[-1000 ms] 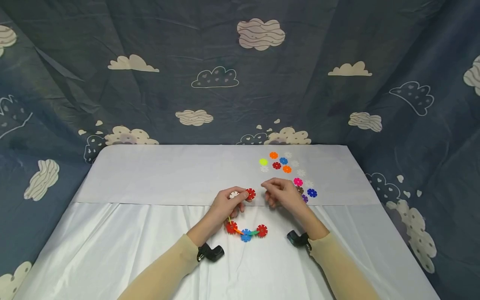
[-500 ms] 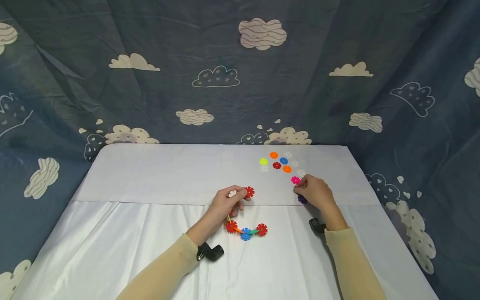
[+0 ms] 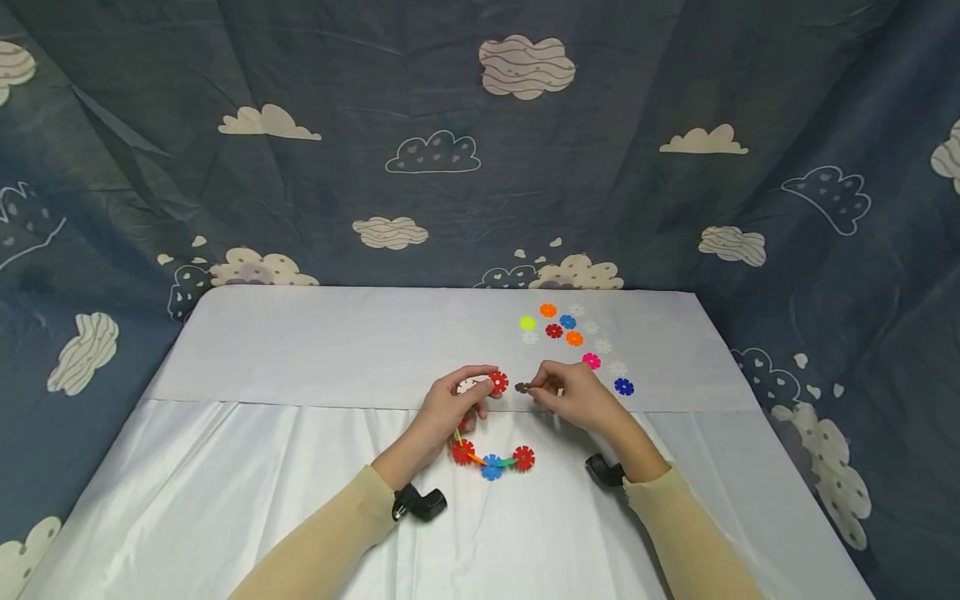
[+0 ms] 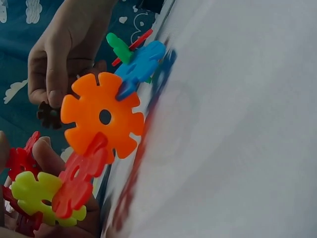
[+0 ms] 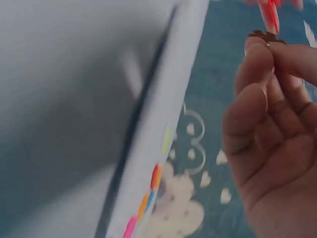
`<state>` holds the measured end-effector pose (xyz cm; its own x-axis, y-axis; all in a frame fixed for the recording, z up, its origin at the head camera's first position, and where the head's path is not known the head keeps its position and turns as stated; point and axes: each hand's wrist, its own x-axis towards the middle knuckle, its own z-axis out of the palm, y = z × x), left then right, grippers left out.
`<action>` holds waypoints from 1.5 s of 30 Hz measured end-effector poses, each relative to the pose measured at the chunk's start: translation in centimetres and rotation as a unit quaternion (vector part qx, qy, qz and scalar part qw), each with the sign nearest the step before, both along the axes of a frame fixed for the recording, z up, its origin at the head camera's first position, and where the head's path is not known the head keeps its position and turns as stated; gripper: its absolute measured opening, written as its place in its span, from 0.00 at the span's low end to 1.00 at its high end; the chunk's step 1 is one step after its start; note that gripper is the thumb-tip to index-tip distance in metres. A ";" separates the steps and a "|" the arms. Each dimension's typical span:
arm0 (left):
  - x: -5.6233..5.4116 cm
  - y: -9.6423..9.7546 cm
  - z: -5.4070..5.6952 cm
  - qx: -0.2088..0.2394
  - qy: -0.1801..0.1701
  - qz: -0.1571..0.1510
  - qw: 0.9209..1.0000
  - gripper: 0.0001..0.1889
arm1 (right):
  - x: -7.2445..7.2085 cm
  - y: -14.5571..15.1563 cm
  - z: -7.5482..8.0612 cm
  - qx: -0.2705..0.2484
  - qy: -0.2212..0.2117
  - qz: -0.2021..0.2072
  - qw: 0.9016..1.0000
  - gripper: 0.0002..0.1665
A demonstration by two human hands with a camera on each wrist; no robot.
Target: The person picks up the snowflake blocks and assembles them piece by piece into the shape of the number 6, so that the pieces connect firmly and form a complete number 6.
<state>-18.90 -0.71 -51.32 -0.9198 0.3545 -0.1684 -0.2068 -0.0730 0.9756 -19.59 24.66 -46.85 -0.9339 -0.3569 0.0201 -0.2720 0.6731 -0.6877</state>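
Note:
My left hand grips one end of a chain of slotted, flower-shaped plastic discs, a red disc showing at its thumb. The rest of the chain hangs below that hand, with a blue disc and another red disc at the far end. In the left wrist view an orange disc and a yellow disc of the chain show large. Between thumb and index finger my right hand pinches a brown disc, edge-on and just right of the held red one.
Loose flower discs lie at the back right of the white-covered table, among them a yellow disc, a pink disc and a dark blue disc. A dark cloud-patterned curtain hangs behind.
My right hand went right to the loose discs, picked up the brown one and brought it back left near the red disc. The pink disc shifted slightly. My left hand stayed nearly still.

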 end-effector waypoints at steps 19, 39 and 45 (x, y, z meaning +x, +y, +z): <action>-0.2 -0.1 -0.1 0.014 0.000 0.005 1.000 0.25 | 1.2 -2.4 -0.7 0.031 0.123 0.033 0.991 0.08; -0.1 -0.1 -0.1 0.020 -0.014 0.013 1.000 0.24 | 1.1 -2.5 -1.4 -0.037 0.101 0.031 0.994 0.08; 0.0 -0.1 0.0 0.023 -0.009 0.018 1.000 0.23 | 1.5 -3.2 -1.5 0.002 0.183 0.052 0.982 0.08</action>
<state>-18.86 -0.83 -51.33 -0.9290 0.3291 -0.1692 -0.2205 -0.1251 0.9673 -18.13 21.48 -48.34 -0.8236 -0.4497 0.3456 -0.5668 0.6311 -0.5296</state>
